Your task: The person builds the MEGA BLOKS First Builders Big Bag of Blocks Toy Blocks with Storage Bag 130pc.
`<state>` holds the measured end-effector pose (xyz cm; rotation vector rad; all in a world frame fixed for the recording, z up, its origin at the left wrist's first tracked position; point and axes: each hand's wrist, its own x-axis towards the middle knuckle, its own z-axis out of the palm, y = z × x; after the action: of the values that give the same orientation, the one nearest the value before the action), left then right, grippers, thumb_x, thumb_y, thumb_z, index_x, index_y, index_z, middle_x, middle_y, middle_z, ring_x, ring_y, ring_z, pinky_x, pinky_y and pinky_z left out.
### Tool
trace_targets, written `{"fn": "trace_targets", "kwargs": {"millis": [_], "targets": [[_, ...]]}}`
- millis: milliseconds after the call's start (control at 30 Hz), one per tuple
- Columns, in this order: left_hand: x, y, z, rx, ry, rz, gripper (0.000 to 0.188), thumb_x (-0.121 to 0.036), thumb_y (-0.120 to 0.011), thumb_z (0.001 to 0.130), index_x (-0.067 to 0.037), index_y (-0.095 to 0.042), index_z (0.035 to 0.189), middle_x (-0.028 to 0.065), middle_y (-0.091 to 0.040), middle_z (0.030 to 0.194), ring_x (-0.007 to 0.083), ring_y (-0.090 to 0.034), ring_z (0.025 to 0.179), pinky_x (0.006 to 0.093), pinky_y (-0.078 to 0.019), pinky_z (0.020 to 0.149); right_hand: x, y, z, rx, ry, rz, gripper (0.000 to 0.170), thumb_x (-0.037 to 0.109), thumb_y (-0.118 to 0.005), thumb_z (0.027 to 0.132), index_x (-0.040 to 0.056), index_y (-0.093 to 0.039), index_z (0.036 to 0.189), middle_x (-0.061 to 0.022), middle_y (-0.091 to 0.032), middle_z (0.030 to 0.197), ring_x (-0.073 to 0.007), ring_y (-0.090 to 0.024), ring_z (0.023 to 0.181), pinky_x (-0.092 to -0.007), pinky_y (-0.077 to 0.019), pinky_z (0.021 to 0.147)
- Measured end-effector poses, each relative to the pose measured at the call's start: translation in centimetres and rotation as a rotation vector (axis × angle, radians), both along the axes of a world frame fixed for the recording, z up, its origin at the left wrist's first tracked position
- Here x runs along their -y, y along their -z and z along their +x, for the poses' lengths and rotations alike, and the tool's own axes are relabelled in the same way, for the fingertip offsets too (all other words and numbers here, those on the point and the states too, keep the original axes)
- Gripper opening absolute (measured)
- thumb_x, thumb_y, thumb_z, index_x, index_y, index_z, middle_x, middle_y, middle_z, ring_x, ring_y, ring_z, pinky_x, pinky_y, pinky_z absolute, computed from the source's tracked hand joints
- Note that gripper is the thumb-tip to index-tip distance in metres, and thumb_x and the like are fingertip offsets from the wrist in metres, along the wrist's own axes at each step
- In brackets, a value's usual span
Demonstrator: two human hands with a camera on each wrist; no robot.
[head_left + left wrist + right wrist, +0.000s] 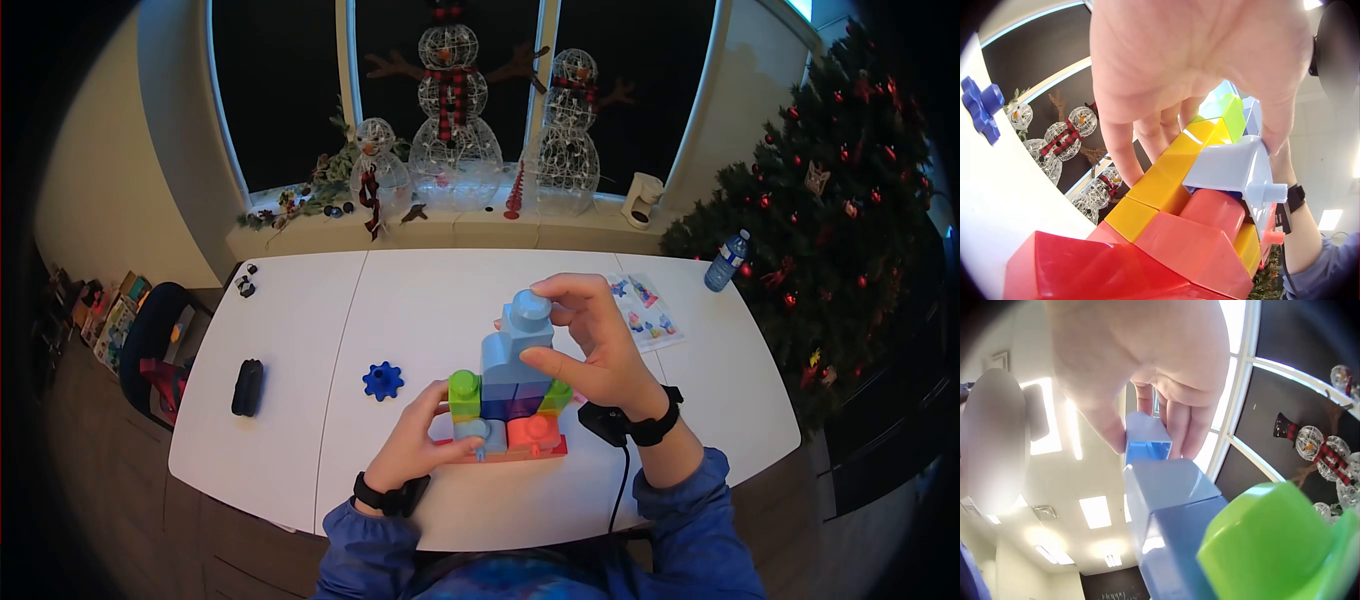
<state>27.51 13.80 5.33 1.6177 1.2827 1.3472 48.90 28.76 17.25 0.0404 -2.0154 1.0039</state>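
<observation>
A toy building-block structure [516, 402] stands on a red base [515, 454] at the table's front. It has yellow, green, red and blue blocks, with light blue ones stacked up the middle. My left hand [412, 440] grips the structure's left side, its thumb on a pale blue sloped block [1225, 165] and its fingers along the yellow blocks [1163, 178]. At the top, my right hand [598, 345] pinches a light blue block [527, 318] between thumb and fingers. In the right wrist view this block's hollow underside shows, tilted above the block below.
A blue gear-like piece [383, 381] lies left of the structure, with a dark case [248, 387] farther left. Behind the right hand lies a picture sheet [648, 312]; a water bottle [727, 260] stands at the back right corner. A cable [622, 490] hangs from the right wrist.
</observation>
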Motion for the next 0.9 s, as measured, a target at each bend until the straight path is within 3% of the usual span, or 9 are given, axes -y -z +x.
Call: {"fn": "trace_targets", "kwargs": {"millis": [367, 567, 667, 700, 900], "targets": [[-0.1, 0.1, 0.0, 0.015, 0.009, -0.005, 0.072, -0.021, -0.087, 0.085, -0.002, -0.051, 0.144, 0.0129, -0.063, 0.135, 0.0259, -0.062, 0.126, 0.0421, -0.0492, 0.110, 1.8, 1.4, -0.6, -0.112, 0.235, 0.078, 0.061, 0.004, -0.081, 0.089, 0.0026, -0.052, 0.142, -0.0168, -0.071, 0.125, -0.0266, -0.073, 0.114, -0.0399, -0.0576, 0.101], [-0.2, -0.5, -0.5, -0.010, 0.005, -0.040, 0.075, -0.021, -0.086, 0.086, -0.002, -0.049, 0.148, 0.0137, -0.061, 0.140, 0.0261, -0.060, 0.130, 0.0426, -0.0487, 0.112, 2.1, 1.2, 1.7, 0.116, 0.331, 0.017, 0.067, 0.012, -0.083, 0.088, 0.0083, -0.053, 0.147, -0.0149, -0.074, 0.118, -0.0281, -0.073, 0.115, -0.0393, -0.0548, 0.102], [-1.2, -0.9, -0.7, -0.006, -0.008, -0.064, 0.077, -0.020, -0.085, 0.087, -0.001, -0.046, 0.151, 0.0141, -0.059, 0.143, 0.0262, -0.059, 0.132, 0.0428, -0.0477, 0.114, 0.8, 4.1, 3.6, 0.282, 0.387, -0.012, 0.068, 0.014, -0.085, 0.086, 0.0112, -0.054, 0.147, -0.0125, -0.076, 0.115, -0.0271, -0.073, 0.114, -0.0386, -0.0537, 0.101], [-1.6, -1.0, -0.8, -0.003, -0.011, -0.069, 0.077, -0.020, -0.085, 0.088, -0.001, -0.046, 0.151, 0.0142, -0.058, 0.143, 0.0262, -0.059, 0.133, 0.0428, -0.0472, 0.115, 1.0, 4.7, 3.9, 0.271, 0.435, -0.068, 0.059, 0.013, -0.083, 0.088, 0.0097, -0.060, 0.141, -0.0110, -0.077, 0.113, -0.0242, -0.074, 0.111, -0.0367, -0.0548, 0.098], [-3.8, -1.1, -1.7, 0.025, 0.040, -0.113, 0.077, -0.014, -0.081, 0.090, -0.004, -0.041, 0.155, 0.0108, -0.055, 0.146, 0.0230, -0.053, 0.137, 0.0449, -0.0436, 0.118, -0.1, 7.4, 2.9, 0.139, 0.426, -0.123, 0.039, 0.004, -0.077, 0.092, 0.0046, -0.068, 0.129, -0.0107, -0.077, 0.110, -0.0214, -0.074, 0.104, -0.0342, -0.0569, 0.094]]}}
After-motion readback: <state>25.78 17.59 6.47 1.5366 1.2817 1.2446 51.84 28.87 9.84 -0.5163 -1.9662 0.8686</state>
